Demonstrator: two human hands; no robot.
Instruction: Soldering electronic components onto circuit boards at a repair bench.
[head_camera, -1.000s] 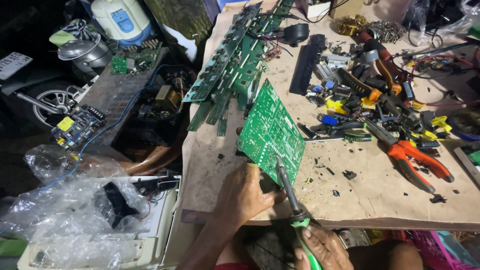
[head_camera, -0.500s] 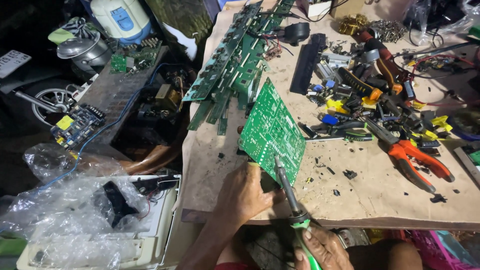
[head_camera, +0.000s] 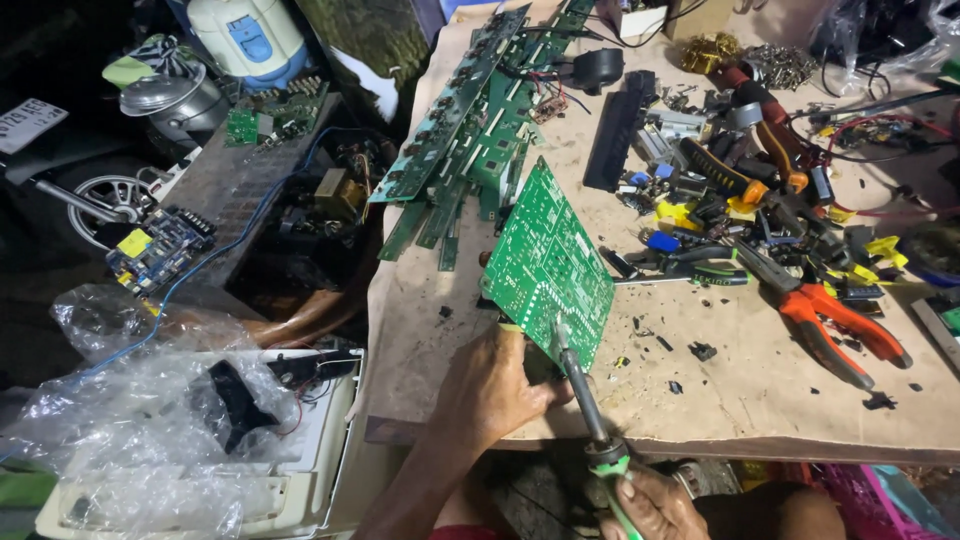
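Head view: left hand (head_camera: 492, 388) still pinching green board (head_camera: 547, 265), right hand (head_camera: 650, 505) apparently still clenched around soldering iron (head_camera: 583, 397).

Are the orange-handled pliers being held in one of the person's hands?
No, the orange-handled pliers lie untouched on the brown workbench, while the hands hold a green circuit board and a soldering iron.

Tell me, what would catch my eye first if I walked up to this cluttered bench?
Probably the bright green circuit board at the centre, tilted up off the brown tabletop by the left hand, while the right hand at the bottom edge puts a soldering iron to its lower edge. Next, the orange-handled pliers on the right, and the long green boards piled behind.
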